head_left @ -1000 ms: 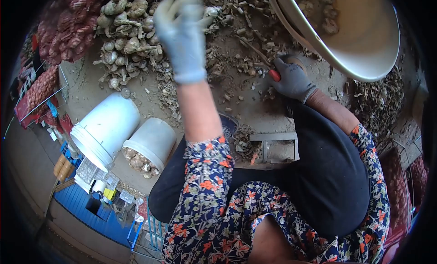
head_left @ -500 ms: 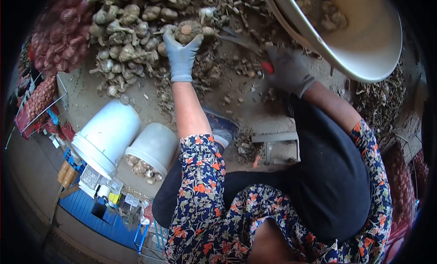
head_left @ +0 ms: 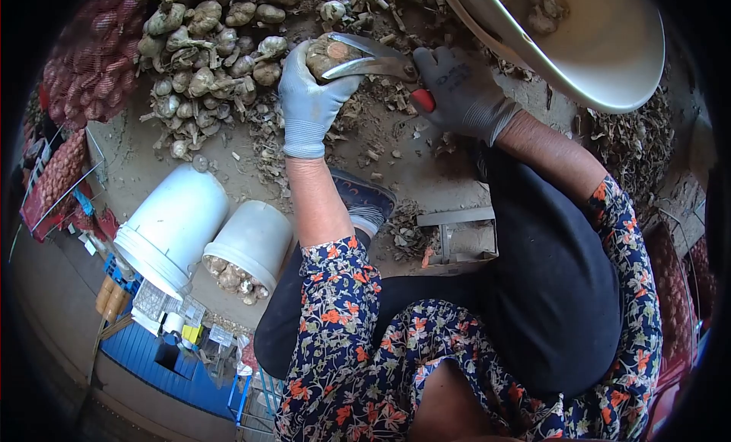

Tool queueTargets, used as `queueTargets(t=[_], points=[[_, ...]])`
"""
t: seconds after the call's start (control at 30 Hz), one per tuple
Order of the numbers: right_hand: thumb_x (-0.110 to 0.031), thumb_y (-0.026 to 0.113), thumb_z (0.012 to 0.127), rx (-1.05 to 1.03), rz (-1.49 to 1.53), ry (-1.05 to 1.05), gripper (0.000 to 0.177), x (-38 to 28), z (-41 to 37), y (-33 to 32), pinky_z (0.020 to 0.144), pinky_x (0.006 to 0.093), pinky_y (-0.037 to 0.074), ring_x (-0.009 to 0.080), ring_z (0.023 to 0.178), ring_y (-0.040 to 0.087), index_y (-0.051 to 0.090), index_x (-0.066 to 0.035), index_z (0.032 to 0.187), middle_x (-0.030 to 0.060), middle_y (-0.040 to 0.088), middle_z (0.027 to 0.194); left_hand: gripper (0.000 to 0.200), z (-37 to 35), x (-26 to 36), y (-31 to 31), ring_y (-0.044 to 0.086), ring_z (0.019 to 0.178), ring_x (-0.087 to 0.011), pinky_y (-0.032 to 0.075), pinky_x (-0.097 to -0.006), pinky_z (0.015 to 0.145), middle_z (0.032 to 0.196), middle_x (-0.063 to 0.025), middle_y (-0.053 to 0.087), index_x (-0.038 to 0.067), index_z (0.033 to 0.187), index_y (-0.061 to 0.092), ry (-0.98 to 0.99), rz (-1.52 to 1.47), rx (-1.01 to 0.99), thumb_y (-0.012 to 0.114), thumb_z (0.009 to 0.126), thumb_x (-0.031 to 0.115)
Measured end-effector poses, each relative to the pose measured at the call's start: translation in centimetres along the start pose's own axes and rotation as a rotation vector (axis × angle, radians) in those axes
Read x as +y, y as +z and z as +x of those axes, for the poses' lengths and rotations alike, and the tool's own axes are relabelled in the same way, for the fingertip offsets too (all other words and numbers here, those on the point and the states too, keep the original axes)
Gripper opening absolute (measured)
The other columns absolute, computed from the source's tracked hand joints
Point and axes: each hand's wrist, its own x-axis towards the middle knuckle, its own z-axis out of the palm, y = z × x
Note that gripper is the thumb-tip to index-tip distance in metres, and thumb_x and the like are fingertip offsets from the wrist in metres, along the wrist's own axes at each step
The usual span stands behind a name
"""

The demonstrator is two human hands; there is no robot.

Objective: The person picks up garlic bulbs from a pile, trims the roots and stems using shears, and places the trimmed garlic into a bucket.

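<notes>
My left hand point(head_left: 314, 99), in a grey glove, grips a garlic bulb point(head_left: 321, 59) whose round cut face points up. In my gloved right hand point(head_left: 462, 92) is a pair of pruning shears point(head_left: 392, 63), its red handle end showing beside the thumb. The two blades stand apart, one on each side of the cut face, overlapping the bulb in this view. Close by on the left lies a heap of untrimmed garlic point(head_left: 202, 84) with stalks and roots.
A large pale basin point(head_left: 609, 84) holding some bulbs leans at upper right. Two white buckets lie at left; the smaller bucket point(head_left: 255, 232) has garlic at its mouth. A red mesh sack point(head_left: 95, 57) stands beyond. A small metal frame point(head_left: 457, 217) sits by my leg, amid dry scraps.
The shears have moved left from beside the bulb to around it, blades now apart. My left hand has turned a little with the bulb, and the view has shifted slightly.
</notes>
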Motion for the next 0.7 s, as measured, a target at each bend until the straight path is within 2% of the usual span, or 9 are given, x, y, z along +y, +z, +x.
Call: queueTargets(t=[0.07, 0.17, 0.4, 0.5, 0.6, 0.7], points=[[-0.031, 0.062, 0.081, -0.213, 0.089, 0.044, 0.04, 0.0, 0.1, -0.1, 0.079, 0.0433, 0.045, 0.0311, 0.088, 0.059, 0.048, -0.003, 0.106, 0.0143, 0.056, 0.091, 0.069, -0.3, -0.1, 0.4, 0.061, 0.093, -0.0257, 0.048, -0.0348, 0.084, 0.102, -0.0129, 0.06, 0.0, 0.111, 0.055, -0.025, 0.0, -0.002, 0.087, 0.054, 0.024], [-0.028, 0.06, 0.083, -0.178, 0.138, 0.045, 0.033, 0.3, -0.3, 1.4, 0.079, 0.0431, 0.046, 0.0314, 0.086, 0.059, 0.047, -0.003, 0.101, 0.0145, 0.056, 0.087, 0.063, -0.2, 0.0, 0.9, 0.061, 0.09, -0.0265, 0.049, -0.0357, 0.081, 0.1, -0.0132, 0.061, 0.002, 0.109, 0.057, 0.009, 0.031, 0.013, 0.084, 0.057, 0.028], [-0.026, 0.059, 0.083, -0.209, 0.163, 0.08, 0.033, 0.2, -0.5, 1.1, 0.078, 0.0426, 0.046, 0.0315, 0.088, 0.058, 0.046, -0.003, 0.103, 0.0147, 0.056, 0.089, 0.06, -0.3, 1.0, 1.4, 0.06, 0.091, -0.0277, 0.048, -0.0363, 0.081, 0.098, -0.0126, 0.062, 0.004, 0.107, 0.059, -0.014, 0.078, 0.069, 0.083, 0.057, 0.025], [-0.026, 0.059, 0.083, -0.189, 0.132, 0.068, 0.033, 0.2, -0.8, 1.3, 0.08, 0.0424, 0.045, 0.0308, 0.09, 0.058, 0.046, -0.003, 0.104, 0.014, 0.056, 0.091, 0.058, -0.6, 1.2, 1.3, 0.06, 0.09, -0.0282, 0.048, -0.037, 0.081, 0.1, -0.0129, 0.061, 0.004, 0.106, 0.059, 0.056, 0.165, 0.044, 0.083, 0.057, 0.024], [-0.027, 0.058, 0.084, -0.221, 0.118, 0.049, 0.032, 0.3, -0.8, 1.1, 0.077, 0.0445, 0.047, 0.0331, 0.087, 0.06, 0.046, -0.003, 0.102, 0.0163, 0.059, 0.089, 0.058, -0.3, 0.7, 1.5, 0.06, 0.091, -0.028, 0.048, -0.0371, 0.081, 0.1, -0.0133, 0.061, 0.004, 0.105, 0.059, 0.017, 0.133, 0.025, 0.083, 0.058, 0.025], [-0.028, 0.057, 0.085, -0.296, 0.276, 0.116, 0.032, 0.9, -0.7, 2.2, 0.073, 0.0475, 0.048, 0.0364, 0.082, 0.063, 0.045, -0.003, 0.101, 0.0193, 0.062, 0.084, 0.057, -0.3, 0.8, 1.7, 0.06, 0.09, -0.0278, 0.048, -0.0365, 0.081, 0.1, -0.0132, 0.061, 0.004, 0.105, 0.059, -0.074, 0.125, -0.006, 0.083, 0.058, 0.027]])
